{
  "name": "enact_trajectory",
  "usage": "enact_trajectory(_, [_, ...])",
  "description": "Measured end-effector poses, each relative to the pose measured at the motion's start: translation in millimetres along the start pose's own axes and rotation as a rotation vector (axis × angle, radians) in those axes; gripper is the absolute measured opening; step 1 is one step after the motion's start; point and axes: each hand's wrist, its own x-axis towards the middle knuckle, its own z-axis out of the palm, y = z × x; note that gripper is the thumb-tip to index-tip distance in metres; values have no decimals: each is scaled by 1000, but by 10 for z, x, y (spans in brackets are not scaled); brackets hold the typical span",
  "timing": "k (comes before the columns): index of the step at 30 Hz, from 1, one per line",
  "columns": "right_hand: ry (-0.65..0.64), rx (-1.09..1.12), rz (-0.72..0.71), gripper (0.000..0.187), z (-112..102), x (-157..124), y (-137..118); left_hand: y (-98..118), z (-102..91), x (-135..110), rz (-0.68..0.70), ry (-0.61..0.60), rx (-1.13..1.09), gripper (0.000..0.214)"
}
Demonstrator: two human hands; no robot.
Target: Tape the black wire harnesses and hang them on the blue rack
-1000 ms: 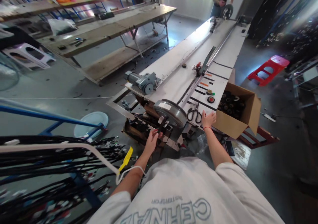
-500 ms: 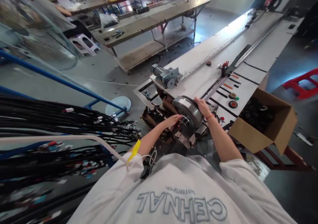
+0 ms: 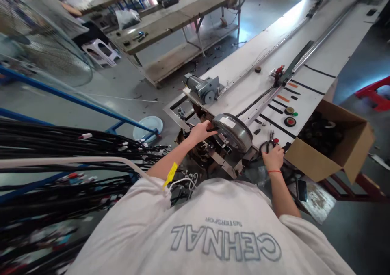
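Note:
A grey round wheel [image 3: 233, 129] sits on the near end of the long white table [image 3: 250, 84]. My left hand [image 3: 199, 132] is at the wheel's left edge, its fingers curled round a dark strip there. My right hand [image 3: 273, 158] is at the table's near edge, right of the wheel, with its fingers closed on the handles of black scissors [image 3: 268, 144]. Red and green buttons [image 3: 290, 121] lie just beyond the scissors.
An open cardboard box [image 3: 341, 157] of dark rolls stands at the right. A grey motor [image 3: 204, 90] is mounted on the table's left side. Bundles of black cables [image 3: 61, 153] hang on a blue rack at the left. A pale basin [image 3: 149, 126] and a red stool [image 3: 374, 94] are on the floor.
My right hand left the top of the wheel and came down to the scissors at the table's near edge. My left hand shifted up to the wheel's left edge.

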Motion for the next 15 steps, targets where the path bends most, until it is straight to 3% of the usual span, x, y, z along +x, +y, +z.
enact_trajectory(3, [-289,250,51,33,-222,-45,211,-39,59,-41,16,9,-15,46])
enact_trajectory(6, [-586,788,-224,32,-477,-340,95,-75,112,-51,43,3,-72,45])
enact_trajectory(8, [-957,1089,-438,44,-564,-632,-217,-82,103,-39,35,-1,-94,45])
enact_trajectory(9, [-1214,1170,-491,52,-558,-768,-428,-74,88,-34,22,-5,-94,47])
enact_trajectory(11, [-1697,1218,-443,72,-439,-956,-898,-32,53,-30,-10,-30,-77,53])
enact_trajectory(12, [-1844,1185,-377,79,-334,-1002,-1125,-3,41,-32,-19,-38,-53,57])
enact_trajectory(13, [-1869,1151,-291,80,-215,-1022,-1326,28,36,-36,-23,-32,-10,63])
enact_trajectory(15, [-1676,1085,-130,75,10,-1023,-1585,72,43,-43,-35,39,125,73])
